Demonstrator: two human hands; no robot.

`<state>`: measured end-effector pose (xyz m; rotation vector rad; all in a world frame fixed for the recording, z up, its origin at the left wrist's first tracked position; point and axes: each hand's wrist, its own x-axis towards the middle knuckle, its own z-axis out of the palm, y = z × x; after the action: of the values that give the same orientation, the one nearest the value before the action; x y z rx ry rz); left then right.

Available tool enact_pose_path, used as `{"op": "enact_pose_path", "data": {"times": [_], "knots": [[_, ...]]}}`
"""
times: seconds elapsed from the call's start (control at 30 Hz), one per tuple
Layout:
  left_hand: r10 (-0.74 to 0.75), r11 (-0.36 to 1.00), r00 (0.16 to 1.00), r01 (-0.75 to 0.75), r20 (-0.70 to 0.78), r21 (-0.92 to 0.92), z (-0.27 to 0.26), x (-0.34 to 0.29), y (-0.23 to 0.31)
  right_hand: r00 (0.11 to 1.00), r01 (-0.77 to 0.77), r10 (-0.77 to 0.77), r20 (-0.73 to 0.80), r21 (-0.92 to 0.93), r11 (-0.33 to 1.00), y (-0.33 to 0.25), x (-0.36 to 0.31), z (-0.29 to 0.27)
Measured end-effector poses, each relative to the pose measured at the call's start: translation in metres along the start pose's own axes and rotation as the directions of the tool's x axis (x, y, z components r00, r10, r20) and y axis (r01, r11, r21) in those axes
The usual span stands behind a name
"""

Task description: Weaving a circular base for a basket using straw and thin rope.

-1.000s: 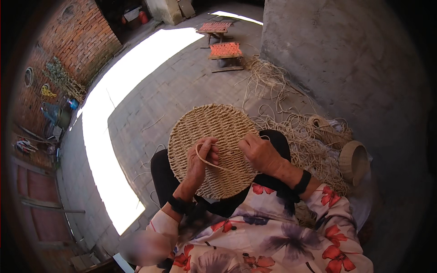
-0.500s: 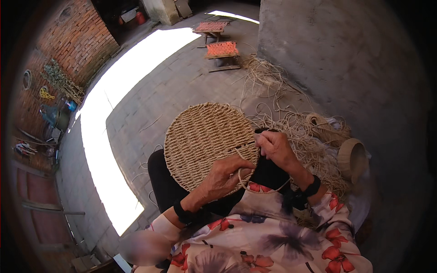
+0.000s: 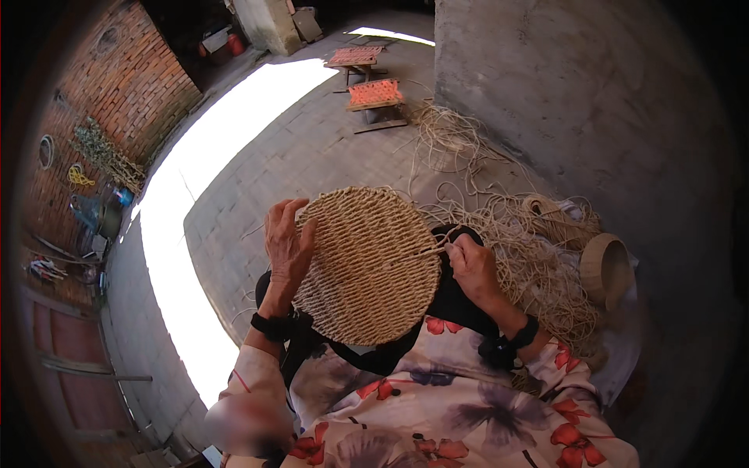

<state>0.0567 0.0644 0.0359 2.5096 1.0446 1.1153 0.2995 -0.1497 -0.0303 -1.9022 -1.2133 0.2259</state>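
Note:
A round mat woven of tan cord [image 3: 367, 273] lies tilted across my lap, with a strand running over its right part. My left hand [image 3: 287, 246] grips the mat's left rim, its thumb side against the woven face and the other fingers along the edge. At the right rim my right hand [image 3: 472, 269] is closed in a pinch on the cord [image 3: 433, 251], which stretches from the weave to my fingers. The fingertips of my right hand are partly hidden.
Loose tan cord [image 3: 523, 257] lies heaped on the floor at my right, beside a round woven basket [image 3: 605, 271]. Two low stools with orange-red woven seats [image 3: 375, 93] stand ahead. A grey wall [image 3: 577, 101] rises at right and a brick wall [image 3: 129, 78] at left.
My left hand has let go of the cord loop by the near right rim and moved to the mat's left rim. The right hand draws the cord outward. The loop has gone.

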Motion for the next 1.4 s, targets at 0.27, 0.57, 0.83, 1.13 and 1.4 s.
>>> {"op": "enact_pose_path", "data": {"times": [0.27, 0.57, 0.83, 1.13, 1.4], "knots": [[-0.223, 0.948, 0.944, 0.268, 0.244, -0.170, 0.021, -0.010, -0.041, 0.958, -0.276, 0.285, 0.004, 0.268, 0.923, 0.006, 0.003, 0.034], [-0.556, 0.711, 0.780, 0.625, 0.285, -0.323, -0.025, -0.126, -0.021, 0.998, 0.059, -0.063, 0.025, 0.158, 0.986, -0.039, 0.096, 0.027], [-0.369, 0.855, 0.678, 0.516, 0.636, -0.053, -0.098, -0.170, 0.018, 0.891, 0.402, -0.442, 0.104, 0.268, 0.875, -0.095, 0.111, 0.038], [0.059, 0.960, 0.995, -0.036, 0.076, -0.279, -0.067, 0.003, 0.055, 0.870, 0.450, -0.489, 0.067, 0.296, 0.842, -0.117, 0.108, 0.031], [0.097, 0.935, 0.905, 0.060, 0.415, -0.351, -0.031, 0.039, 0.051, 0.869, 0.441, -0.464, 0.172, 0.156, 0.884, -0.117, 0.077, -0.034]]}}
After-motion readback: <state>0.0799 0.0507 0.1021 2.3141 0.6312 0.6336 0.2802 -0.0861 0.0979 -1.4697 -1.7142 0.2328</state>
